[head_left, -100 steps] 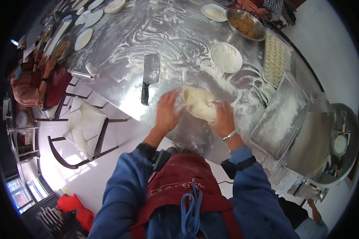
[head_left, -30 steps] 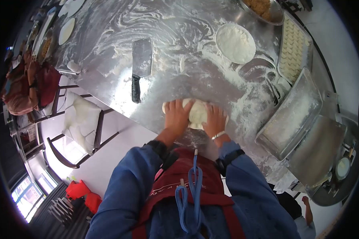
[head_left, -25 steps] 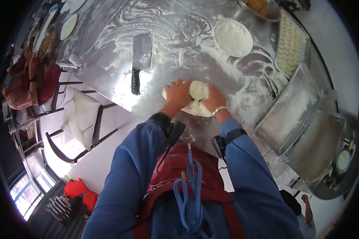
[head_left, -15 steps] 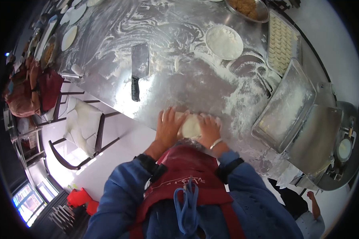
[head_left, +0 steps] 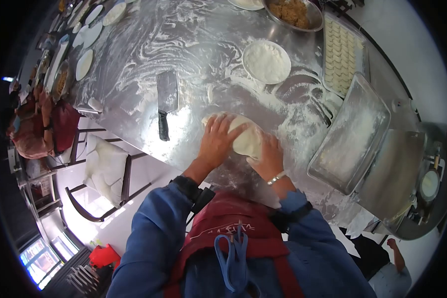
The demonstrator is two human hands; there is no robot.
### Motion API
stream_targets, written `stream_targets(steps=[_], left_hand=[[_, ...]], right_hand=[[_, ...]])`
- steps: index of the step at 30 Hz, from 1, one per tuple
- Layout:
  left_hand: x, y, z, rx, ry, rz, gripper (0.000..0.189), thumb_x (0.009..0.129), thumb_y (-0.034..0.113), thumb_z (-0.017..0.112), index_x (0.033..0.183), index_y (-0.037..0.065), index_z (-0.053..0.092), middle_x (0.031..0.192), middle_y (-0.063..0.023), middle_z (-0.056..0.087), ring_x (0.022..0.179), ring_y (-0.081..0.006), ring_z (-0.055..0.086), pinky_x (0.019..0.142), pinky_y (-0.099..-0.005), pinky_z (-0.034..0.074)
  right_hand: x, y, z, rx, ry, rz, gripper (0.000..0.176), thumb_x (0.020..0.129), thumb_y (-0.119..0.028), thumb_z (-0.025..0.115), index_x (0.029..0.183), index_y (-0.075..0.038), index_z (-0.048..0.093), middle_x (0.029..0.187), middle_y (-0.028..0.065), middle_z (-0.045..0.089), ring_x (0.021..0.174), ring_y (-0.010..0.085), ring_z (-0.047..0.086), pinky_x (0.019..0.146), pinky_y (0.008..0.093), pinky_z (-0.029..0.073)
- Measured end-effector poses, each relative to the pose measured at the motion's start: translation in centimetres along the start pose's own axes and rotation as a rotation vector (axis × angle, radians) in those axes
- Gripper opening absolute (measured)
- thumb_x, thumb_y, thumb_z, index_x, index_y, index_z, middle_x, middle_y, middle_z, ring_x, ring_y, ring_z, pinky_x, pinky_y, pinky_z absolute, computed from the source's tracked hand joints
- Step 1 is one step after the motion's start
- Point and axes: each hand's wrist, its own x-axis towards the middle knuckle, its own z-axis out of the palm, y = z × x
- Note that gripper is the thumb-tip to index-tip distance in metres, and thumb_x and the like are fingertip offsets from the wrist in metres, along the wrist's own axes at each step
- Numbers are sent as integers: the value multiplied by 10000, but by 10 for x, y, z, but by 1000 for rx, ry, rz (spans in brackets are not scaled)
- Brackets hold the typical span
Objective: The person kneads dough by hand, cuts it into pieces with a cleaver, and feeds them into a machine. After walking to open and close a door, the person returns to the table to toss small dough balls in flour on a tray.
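Nearest me, my left hand [head_left: 217, 141] lies palm down on the dough [head_left: 247, 138] with fingers spread, gripping nothing. My right hand [head_left: 269, 156] presses the dough's near edge; I cannot tell how far its fingers curl. The dough sits on the floured bench [head_left: 193, 39], near its front edge. A cleaver [head_left: 166, 99] lies to the left, and a plate of flour [head_left: 266, 61] sits beyond.
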Motion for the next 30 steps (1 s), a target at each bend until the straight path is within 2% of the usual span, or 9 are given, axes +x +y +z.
stream_targets(steps=[3, 5, 9, 11, 14, 23, 25, 27, 30], left_hand=[[-22, 3, -11, -91, -54, -42, 618, 612, 50, 626, 1190, 192, 463, 1212, -127, 415, 1113, -316, 386, 944, -466, 299], [-57, -31, 22, -271, 88, -312, 632, 617, 55, 648, 1207, 141, 439, 1195, -137, 432, 1108, -326, 395, 934, -446, 318], [-106, -103, 29, -39, 250, -600, 619, 666, 112, 644, 1228, 61, 391, 1123, -167, 473, 1012, -356, 449, 872, -415, 370], [-110, -124, 19, -42, 161, -885, 608, 691, 151, 637, 1238, 74, 383, 1102, -179, 473, 997, -352, 456, 858, -421, 373], [-106, -153, 30, -33, 89, -1041, 612, 714, 204, 644, 1254, 105, 374, 1055, -164, 488, 1005, -340, 463, 847, -428, 378], [-67, -188, 39, -98, 74, -1166, 394, 668, 170, 616, 997, 15, 464, 932, -186, 538, 874, -334, 543, 758, -407, 441], [-65, -208, 35, -365, 62, -1185, 367, 659, 149, 601, 947, -19, 447, 779, -152, 549, 687, -277, 572, 619, -365, 476], [-65, -210, 16, -1203, 62, -1185, 259, 750, 176, 584, 907, 4, 473, 594, -50, 495, 418, -123, 467, 380, -257, 386], [-56, -201, -27, -1402, 28, -1187, 239, 814, 238, 568, 891, 27, 486, 580, -28, 476, 421, -99, 446, 376, -235, 360]], right_hand=[[-3, 13, -15, 136, -123, 72, 868, 579, -295, 734, 1312, -131, 298, 1185, 118, 421, 1108, 296, 391, 882, 439, 358], [5, 19, -3, 90, -86, 54, 882, 574, -292, 740, 1313, -128, 288, 1199, 124, 414, 1107, 306, 388, 886, 442, 356], [7, 16, 57, 189, -117, 23, 910, 570, -286, 747, 1318, -123, 254, 1222, 141, 404, 1096, 331, 393, 888, 444, 360], [7, 6, 64, 150, -94, 63, 914, 571, -284, 748, 1319, -126, 247, 1206, 142, 416, 1091, 333, 398, 888, 439, 362], [5, 6, 71, 98, -67, 94, 908, 574, -272, 747, 1314, -115, 246, 1185, 147, 431, 1076, 342, 406, 887, 433, 363], [-16, -16, 81, 261, -80, 230, 950, 554, -266, 751, 1305, -16, 227, 1210, 194, 407, 1070, 373, 398, 908, 438, 326], [-8, -16, 100, 314, 7, 262, 995, 533, -286, 764, 1313, -8, 212, 1244, 211, 380, 1088, 380, 385, 929, 442, 307], [-12, -8, 101, 279, 88, 139, 987, 526, -286, 755, 1309, -12, 218, 1220, 206, 395, 1061, 377, 400, 910, 452, 314], [-12, 16, 87, 392, -80, 115, 1009, 549, -300, 756, 1332, -23, 183, 1270, 193, 356, 1129, 350, 379, 935, 441, 312]])
